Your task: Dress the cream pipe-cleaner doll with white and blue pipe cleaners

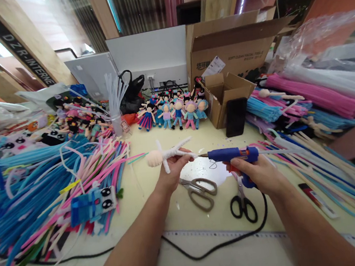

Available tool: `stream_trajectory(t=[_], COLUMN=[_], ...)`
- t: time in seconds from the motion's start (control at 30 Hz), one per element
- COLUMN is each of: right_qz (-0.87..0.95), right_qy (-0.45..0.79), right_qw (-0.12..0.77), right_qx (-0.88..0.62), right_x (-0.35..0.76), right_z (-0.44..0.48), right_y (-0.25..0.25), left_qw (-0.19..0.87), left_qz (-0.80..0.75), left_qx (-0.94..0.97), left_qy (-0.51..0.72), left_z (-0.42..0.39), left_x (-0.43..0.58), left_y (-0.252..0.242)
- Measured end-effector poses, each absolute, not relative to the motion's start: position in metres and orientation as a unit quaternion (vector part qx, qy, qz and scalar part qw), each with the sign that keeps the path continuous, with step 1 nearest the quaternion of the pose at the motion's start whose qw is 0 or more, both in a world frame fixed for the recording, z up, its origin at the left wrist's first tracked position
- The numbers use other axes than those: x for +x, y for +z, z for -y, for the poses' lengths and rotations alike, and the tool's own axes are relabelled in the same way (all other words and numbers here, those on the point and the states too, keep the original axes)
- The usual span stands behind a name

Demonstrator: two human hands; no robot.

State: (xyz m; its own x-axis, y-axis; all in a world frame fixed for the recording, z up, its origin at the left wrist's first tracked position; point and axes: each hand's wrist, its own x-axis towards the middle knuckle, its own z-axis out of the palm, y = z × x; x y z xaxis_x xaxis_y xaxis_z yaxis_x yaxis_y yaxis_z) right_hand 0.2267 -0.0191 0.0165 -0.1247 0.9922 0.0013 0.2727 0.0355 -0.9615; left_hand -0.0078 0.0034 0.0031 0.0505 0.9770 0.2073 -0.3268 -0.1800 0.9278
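Pinched in the fingers of my left hand (175, 168) is a pipe-cleaner doll (169, 153) with a round peach head and white fuzzy limbs. Its head points left and its legs point right. My right hand (257, 172) grips a blue glue gun (229, 155) with a red trigger. The gun's metal nozzle is at the end of one doll leg; whether they touch I cannot tell. A clear glue stick (281, 151) sticks out of the gun's back. Below the hands lie grey-handled scissors (201, 191) and black-handled scissors (243, 207).
Loose pipe cleaners (40, 181) pile up at left, more (329, 169) at right. Finished dolls (178, 113) stand at the back beside a small carton (227, 93) and a phone (236, 117). A black cord (206, 253) crosses the front near a ruler (210, 233).
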Motion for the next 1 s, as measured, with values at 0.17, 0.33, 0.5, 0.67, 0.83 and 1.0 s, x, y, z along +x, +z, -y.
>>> stream_trajectory(t=[0.17,0.33,0.5,0.67,0.83,1.0], right_qz=[0.596,0.604,0.602,0.598,0.603,0.608], right_qy=[0.463,0.461,0.458,0.463,0.46,0.457], right_qw=[0.401,0.389,0.399,0.406,0.401,0.398], right_qx=[-0.519,-0.52,-0.519,-0.514,-0.513,-0.514], right_x=[0.226,0.2225,0.225,0.2264,0.2253,0.2224], right_z=[0.0194,0.0196,0.0183,0.0172,0.0174,0.019], right_y=[0.0143,0.0176,0.0156,0.0118,0.0133,0.0188], left_qw=[0.539,0.539,0.542,0.539,0.541,0.543], left_qz=[-0.34,-0.348,-0.342,-0.335,-0.329,-0.332], left_qx=[0.495,0.493,0.488,0.495,0.502,0.5], left_qy=[0.59,0.589,0.593,0.593,0.589,0.588], left_z=[-0.0025,-0.0008,-0.0014,-0.0024,-0.0026,-0.0032], left_x=[-0.0071,-0.0068,-0.0068,-0.0064,-0.0074,-0.0077], left_y=[0.0025,0.0044,0.0041,0.0032,0.0025,0.0001])
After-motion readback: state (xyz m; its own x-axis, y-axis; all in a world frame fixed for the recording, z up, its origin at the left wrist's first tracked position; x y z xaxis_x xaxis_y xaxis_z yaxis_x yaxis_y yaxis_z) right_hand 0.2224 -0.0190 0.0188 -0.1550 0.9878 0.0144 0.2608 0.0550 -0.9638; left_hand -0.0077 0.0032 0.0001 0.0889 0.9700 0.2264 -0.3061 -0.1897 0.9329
